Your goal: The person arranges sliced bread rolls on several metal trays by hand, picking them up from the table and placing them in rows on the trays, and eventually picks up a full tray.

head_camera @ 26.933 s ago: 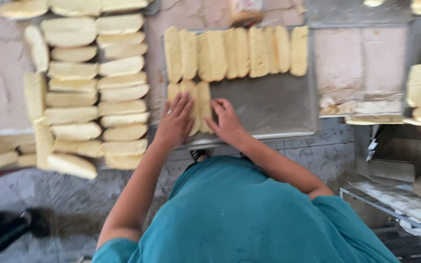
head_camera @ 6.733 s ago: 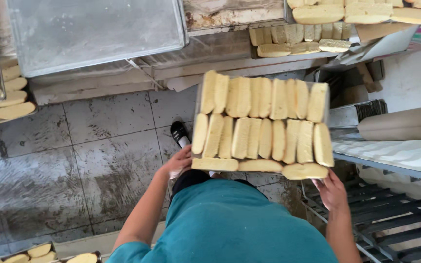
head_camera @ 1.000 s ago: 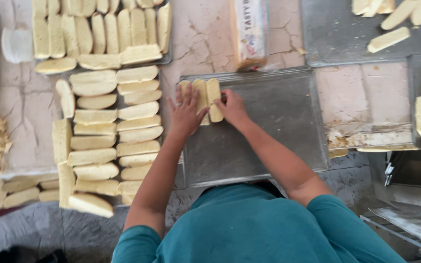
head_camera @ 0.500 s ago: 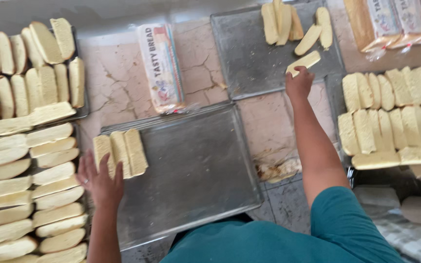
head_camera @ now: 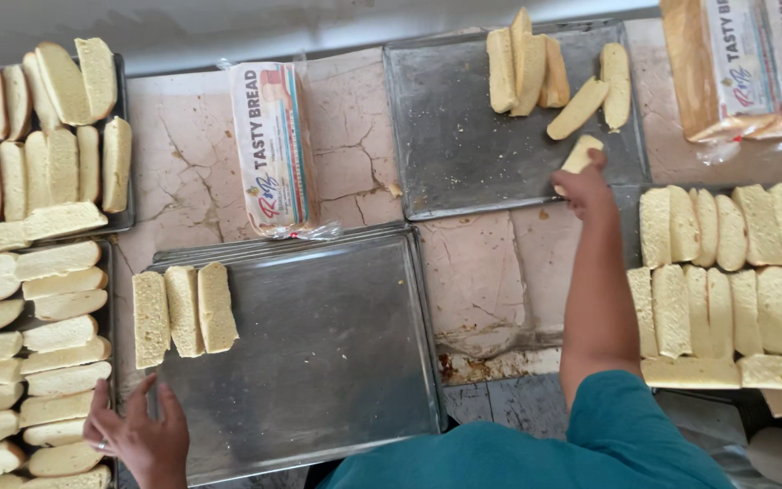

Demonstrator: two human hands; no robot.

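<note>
A steel baking tray (head_camera: 337, 353) lies in front of me with three bread slices (head_camera: 183, 312) laid side by side at its left end. My left hand (head_camera: 138, 439) rests with fingers spread at the tray's near left corner, holding nothing. My right hand (head_camera: 583, 186) reaches far to a second steel tray (head_camera: 454, 136) and grips one bread slice (head_camera: 579, 154) at that tray's near right edge. Several loose slices (head_camera: 549, 72) lie at the far end of that tray.
A wrapped bread loaf (head_camera: 271, 145) lies on the cracked counter between the trays. More wrapped loaves (head_camera: 744, 63) sit at the far right. Trays packed with slices stand at the left (head_camera: 38, 299) and the right (head_camera: 735, 281).
My right hand has closed on a slice at the far tray's edge. My left hand has slid down toward the near left corner of the front tray.
</note>
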